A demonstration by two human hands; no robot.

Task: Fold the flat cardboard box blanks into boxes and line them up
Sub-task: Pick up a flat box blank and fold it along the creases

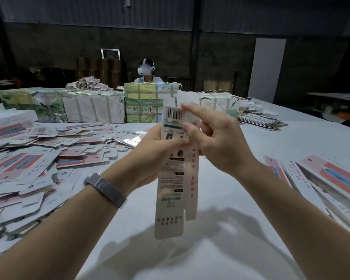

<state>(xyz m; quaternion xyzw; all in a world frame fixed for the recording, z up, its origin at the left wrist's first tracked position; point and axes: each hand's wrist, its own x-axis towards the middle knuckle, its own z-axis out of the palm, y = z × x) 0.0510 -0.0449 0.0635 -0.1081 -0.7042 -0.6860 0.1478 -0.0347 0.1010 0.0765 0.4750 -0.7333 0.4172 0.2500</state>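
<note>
Your left hand [150,150] grips the long box blank [171,174] at mid-frame, thumb curled across its printed face, while your right hand [212,138] pinches its upper edge, forefinger raised. The blank hangs above the table [220,199], seemingly only partly opened. Finished boxes [331,182] line up at lower right; a big heap of flat blanks [28,164] waits at left.

Dim hall, lit table [271,138], soft shadows near the camera, motion blur, wide-angle bending at edges
</note>
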